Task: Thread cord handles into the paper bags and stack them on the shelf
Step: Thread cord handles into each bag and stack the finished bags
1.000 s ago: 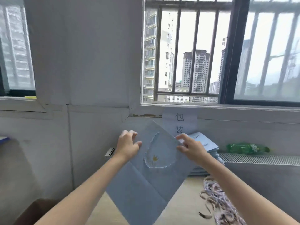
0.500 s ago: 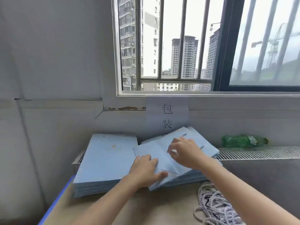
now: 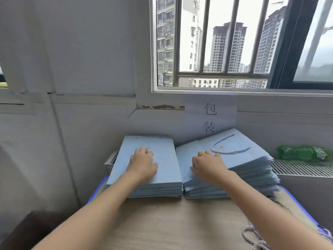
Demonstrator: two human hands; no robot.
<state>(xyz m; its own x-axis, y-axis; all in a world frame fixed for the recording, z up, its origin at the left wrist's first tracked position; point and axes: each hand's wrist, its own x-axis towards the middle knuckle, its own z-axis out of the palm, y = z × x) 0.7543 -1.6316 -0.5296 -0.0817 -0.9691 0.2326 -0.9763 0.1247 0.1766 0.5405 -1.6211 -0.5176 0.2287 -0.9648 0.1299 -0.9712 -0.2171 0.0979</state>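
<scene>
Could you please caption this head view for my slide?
Both hands rest on two stacks of blue paper bags.

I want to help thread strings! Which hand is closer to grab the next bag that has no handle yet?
Probably the left hand. It already rests flat on the left stack, whose top bag shows empty holes and no cord. The right hand lies on the right stack, where the top bag already has its cord handle.
</scene>
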